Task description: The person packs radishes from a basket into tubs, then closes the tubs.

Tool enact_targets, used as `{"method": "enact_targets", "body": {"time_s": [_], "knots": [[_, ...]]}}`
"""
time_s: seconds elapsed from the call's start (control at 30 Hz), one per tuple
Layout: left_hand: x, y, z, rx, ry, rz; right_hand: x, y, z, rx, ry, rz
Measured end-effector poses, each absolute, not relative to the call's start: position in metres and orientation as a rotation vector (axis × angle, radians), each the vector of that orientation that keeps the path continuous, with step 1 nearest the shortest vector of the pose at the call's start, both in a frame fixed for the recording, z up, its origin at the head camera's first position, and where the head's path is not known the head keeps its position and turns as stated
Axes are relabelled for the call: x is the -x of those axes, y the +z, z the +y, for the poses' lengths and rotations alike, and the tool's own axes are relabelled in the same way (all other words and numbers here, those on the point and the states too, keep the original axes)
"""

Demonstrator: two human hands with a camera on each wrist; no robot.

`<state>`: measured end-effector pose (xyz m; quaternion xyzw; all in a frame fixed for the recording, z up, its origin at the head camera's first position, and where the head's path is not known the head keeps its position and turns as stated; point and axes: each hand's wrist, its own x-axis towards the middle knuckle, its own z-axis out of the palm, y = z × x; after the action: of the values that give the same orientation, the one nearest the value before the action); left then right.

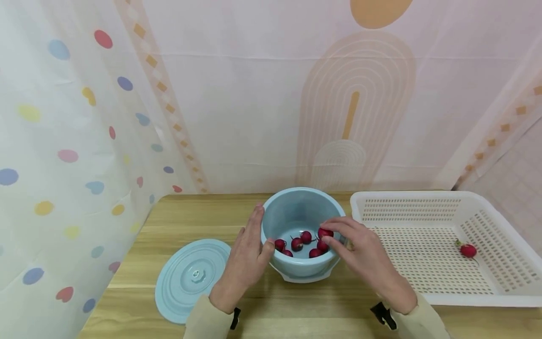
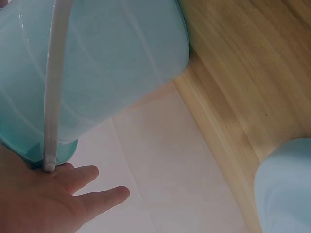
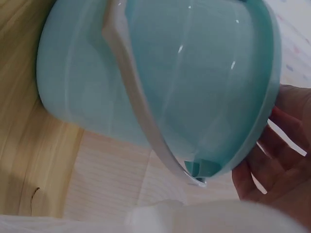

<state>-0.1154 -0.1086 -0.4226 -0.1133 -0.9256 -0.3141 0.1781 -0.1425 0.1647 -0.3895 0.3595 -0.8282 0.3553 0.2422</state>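
Note:
A light blue bucket [image 1: 303, 270] with a pale handle [image 2: 54, 87] stands in the middle of the table, several red radishes [image 1: 297, 244] on its bottom. My left hand [image 1: 245, 256] rests against the bucket's left rim, its fingers fairly straight along the outside. Over the right side of the bucket's opening, my right hand [image 1: 364, 249] pinches a radish [image 1: 325, 233] between thumb and fingers. In the right wrist view the bucket wall hides most of that radish. One radish [image 1: 468, 250] with a green stem end lies in a white basket [image 1: 423, 197] at the right.
Left of the bucket, a round light blue lid [image 1: 173, 287] lies on the wooden table [image 1: 288, 310]. The basket's left wall stands close to the bucket and my right hand. A patterned curtain [image 1: 237, 117] hangs behind the table.

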Motion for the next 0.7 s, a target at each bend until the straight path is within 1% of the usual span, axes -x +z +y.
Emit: {"method": "enact_targets", "body": {"time_s": [0.2, 0.4, 0.57, 0.7], "knots": [[0.115, -0.424, -0.109, 0.318, -0.89, -2.616, 0.145, -0.391, 0.163, -0.982, 0.888, -2.306], [0.116, -0.425, -0.109, 0.333, -0.893, -2.602, 0.137, -0.388, 0.167, -0.928, 0.847, -2.479], [0.117, -0.427, -0.11, 0.344, -0.895, -2.596, 0.125, -0.383, 0.18, -0.886, 0.822, -2.625], [0.118, -0.428, -0.111, 0.346, -0.886, -2.594, 0.117, -0.378, 0.198, -0.882, 0.785, -2.618]]}}
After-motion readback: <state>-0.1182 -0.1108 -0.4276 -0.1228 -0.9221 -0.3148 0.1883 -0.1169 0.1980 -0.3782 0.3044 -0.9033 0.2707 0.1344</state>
